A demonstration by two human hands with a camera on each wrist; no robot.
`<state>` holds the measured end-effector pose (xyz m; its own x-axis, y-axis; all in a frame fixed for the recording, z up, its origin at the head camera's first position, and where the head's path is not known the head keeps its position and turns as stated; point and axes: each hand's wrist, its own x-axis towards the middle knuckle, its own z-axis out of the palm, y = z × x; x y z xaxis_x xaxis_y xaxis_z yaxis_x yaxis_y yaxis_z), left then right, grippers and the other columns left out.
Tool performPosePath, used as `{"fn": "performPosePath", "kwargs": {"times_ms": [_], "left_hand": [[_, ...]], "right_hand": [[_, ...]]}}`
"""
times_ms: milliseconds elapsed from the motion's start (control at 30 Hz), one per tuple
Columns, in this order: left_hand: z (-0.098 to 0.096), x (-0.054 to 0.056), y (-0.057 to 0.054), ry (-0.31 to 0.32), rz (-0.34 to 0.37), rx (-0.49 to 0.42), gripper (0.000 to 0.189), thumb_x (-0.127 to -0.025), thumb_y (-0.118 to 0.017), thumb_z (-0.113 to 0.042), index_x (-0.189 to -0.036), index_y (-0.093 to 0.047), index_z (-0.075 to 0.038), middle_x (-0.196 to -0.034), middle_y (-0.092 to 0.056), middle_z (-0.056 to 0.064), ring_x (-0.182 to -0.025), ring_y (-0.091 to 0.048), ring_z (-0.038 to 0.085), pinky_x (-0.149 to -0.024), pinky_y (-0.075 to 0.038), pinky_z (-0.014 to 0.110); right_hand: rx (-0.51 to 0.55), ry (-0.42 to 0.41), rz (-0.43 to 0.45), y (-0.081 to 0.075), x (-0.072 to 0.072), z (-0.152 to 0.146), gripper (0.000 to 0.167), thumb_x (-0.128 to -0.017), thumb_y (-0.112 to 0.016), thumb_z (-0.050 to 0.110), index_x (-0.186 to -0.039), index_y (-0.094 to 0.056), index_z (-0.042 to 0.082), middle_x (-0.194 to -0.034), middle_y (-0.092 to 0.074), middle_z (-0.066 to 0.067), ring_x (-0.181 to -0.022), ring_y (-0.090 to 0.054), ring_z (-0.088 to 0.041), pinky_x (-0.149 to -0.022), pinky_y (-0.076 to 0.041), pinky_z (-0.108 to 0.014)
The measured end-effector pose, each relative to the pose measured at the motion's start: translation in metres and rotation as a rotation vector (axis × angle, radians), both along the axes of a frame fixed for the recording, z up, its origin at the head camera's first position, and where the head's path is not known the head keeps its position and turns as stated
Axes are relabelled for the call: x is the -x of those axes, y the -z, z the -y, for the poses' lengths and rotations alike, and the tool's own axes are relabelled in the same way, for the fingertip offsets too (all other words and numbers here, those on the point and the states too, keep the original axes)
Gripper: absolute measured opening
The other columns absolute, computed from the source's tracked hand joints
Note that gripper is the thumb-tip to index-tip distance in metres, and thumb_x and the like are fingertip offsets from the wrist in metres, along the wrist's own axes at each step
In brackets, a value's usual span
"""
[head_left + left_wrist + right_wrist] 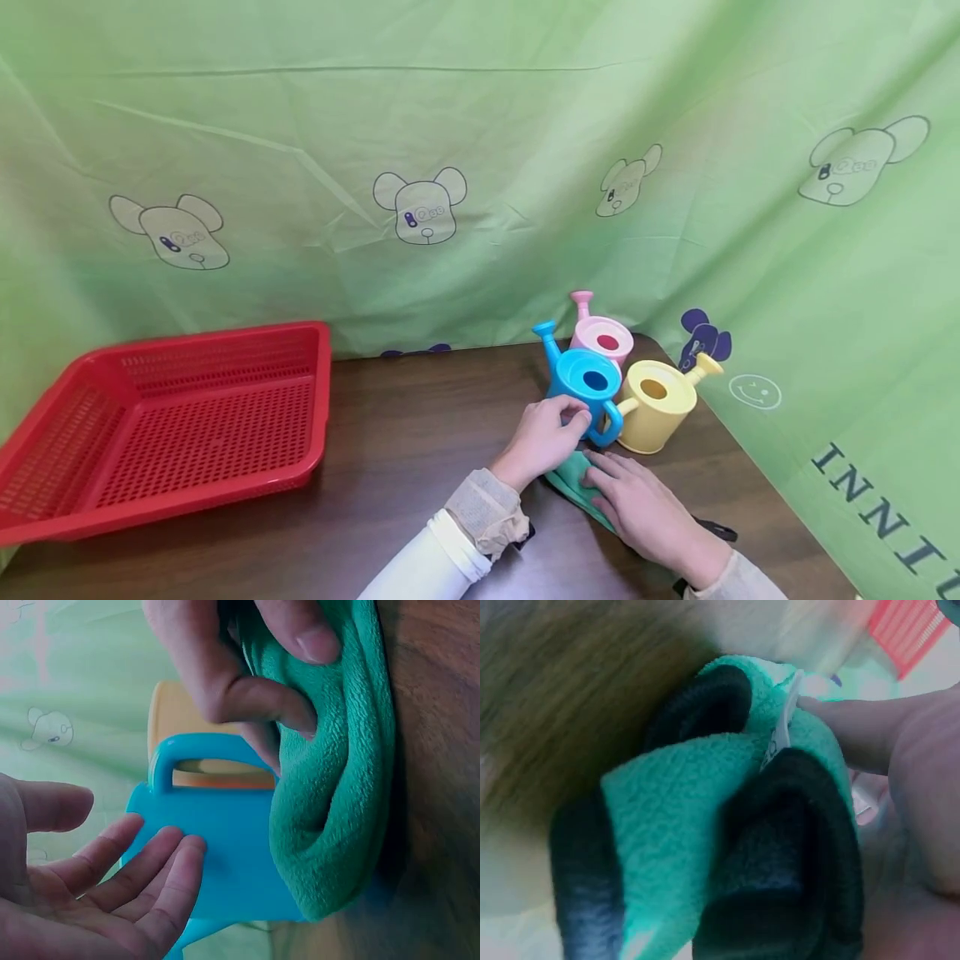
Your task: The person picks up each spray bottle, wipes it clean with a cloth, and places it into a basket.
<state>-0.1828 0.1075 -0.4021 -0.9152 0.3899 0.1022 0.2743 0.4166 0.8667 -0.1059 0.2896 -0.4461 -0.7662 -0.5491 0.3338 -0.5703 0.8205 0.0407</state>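
A folded green fleece cloth [573, 483] with dark edging [585, 877] and a small white label [780, 731] lies on the table. My right hand [645, 508] is over it and grips it, one bent finger pressing into a fold in the left wrist view. My left hand [547, 437] hovers beside the blue watering can [581, 375], its fingers loosely bent around nothing. Behind the cloth, the blue can stands upright with its handle toward me. A yellow watering can [656, 408] is on its right, and a pink watering can [611, 333] stands behind.
A red perforated plastic basket [318, 417] sits at the left on the brown wooden table [420, 417]. Green printed curtain [300, 108] hangs along the back and right edges. A black loop [720, 529] shows beyond my right hand.
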Motion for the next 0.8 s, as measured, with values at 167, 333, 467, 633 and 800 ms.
{"fn": "performPosePath", "kwargs": {"times_ms": [167,333,467,633,800], "left_hand": [[-0.006,-0.001,0.001,0.033,0.020,0.026,0.034,-0.105,-0.063,-0.034,-0.128,-0.074,-0.011,-0.123,-0.078,0.002,-0.117,-0.071,0.019,-0.098,-0.056,0.030],[-0.008,-0.001,0.006,0.084,0.056,0.049,0.042,-0.105,-0.061,-0.037,-0.138,-0.068,-0.011,-0.131,-0.075,0.004,-0.124,-0.070,0.019,-0.104,-0.055,0.032],[-0.012,0.001,0.011,0.216,0.109,0.025,0.049,-0.108,-0.057,-0.036,-0.149,-0.058,-0.009,-0.144,-0.068,0.007,-0.136,-0.064,0.019,-0.114,-0.049,0.031],[-0.015,0.002,0.016,0.321,0.205,-0.002,0.055,-0.109,-0.056,-0.036,-0.156,-0.048,-0.009,-0.154,-0.060,0.007,-0.145,-0.055,0.018,-0.120,-0.043,0.030],[-0.018,0.005,0.021,0.343,0.221,0.021,0.054,-0.109,-0.056,-0.036,-0.156,-0.049,-0.010,-0.156,-0.058,0.009,-0.148,-0.052,0.021,-0.122,-0.042,0.033]], "right_hand": [[0.026,0.033,0.033,-0.006,-0.001,-0.001,0.036,-0.079,-0.088,0.011,-0.102,-0.063,0.021,-0.107,-0.071,0.004,-0.097,-0.070,-0.020,-0.081,-0.060,-0.039],[0.001,0.118,0.130,-0.010,-0.010,-0.006,0.050,-0.080,-0.089,0.013,-0.123,-0.064,0.017,-0.115,-0.071,0.003,-0.101,-0.071,-0.019,-0.081,-0.060,-0.041],[-0.012,0.162,0.161,-0.012,-0.017,-0.010,0.058,-0.082,-0.088,0.013,-0.135,-0.064,0.012,-0.128,-0.072,-0.002,-0.112,-0.071,-0.023,-0.089,-0.061,-0.045],[-0.027,0.221,0.212,-0.013,-0.022,-0.012,0.054,-0.086,-0.085,0.016,-0.136,-0.065,0.013,-0.129,-0.072,-0.002,-0.116,-0.070,-0.024,-0.093,-0.060,-0.047],[-0.029,0.249,0.230,-0.012,-0.027,-0.017,0.052,-0.086,-0.085,0.017,-0.135,-0.065,0.015,-0.128,-0.071,0.000,-0.115,-0.070,-0.022,-0.092,-0.060,-0.046]]}}
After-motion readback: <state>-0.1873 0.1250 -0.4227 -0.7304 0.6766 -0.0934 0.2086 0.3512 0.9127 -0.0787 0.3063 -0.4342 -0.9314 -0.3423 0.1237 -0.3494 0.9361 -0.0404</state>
